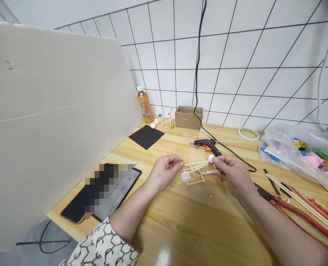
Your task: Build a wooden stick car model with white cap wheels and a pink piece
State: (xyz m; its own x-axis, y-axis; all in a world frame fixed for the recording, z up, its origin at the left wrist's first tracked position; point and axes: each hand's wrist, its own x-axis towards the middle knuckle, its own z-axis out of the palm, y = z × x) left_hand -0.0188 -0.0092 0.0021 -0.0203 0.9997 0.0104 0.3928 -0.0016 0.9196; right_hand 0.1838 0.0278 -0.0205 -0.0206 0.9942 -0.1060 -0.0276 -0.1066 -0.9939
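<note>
Table [186, 221] is underlying frame [196, 182], left hand [164, 171], fingertips nearly together, hold unclear, is meeting its edge, right hand [235, 175] is pinching cap [210, 159], probably for steadiness.

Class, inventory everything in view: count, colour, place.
Bottle: one, orange, back
Stick model: one, whitish, back
Box: one, brown, back
Sheet: one, black, left
Devices: two, dark, left
Glue gun: one, black, centre
Tape: one, white, right
Bag: one, clear, right
Pliers: one, red-handled, right
Sticks: several, pale, right
Strips: several, red, black, right
Stick frame: one, pale, centre
Cap: one, white, centre
Cable: one, black, centre
Cord: one, white, right
Wall: one, white, behind
Panel: one, white, left
Table: one, wooden, beneath
Sleeve: one, black-white, left
Hands: two, bare, centre
</note>
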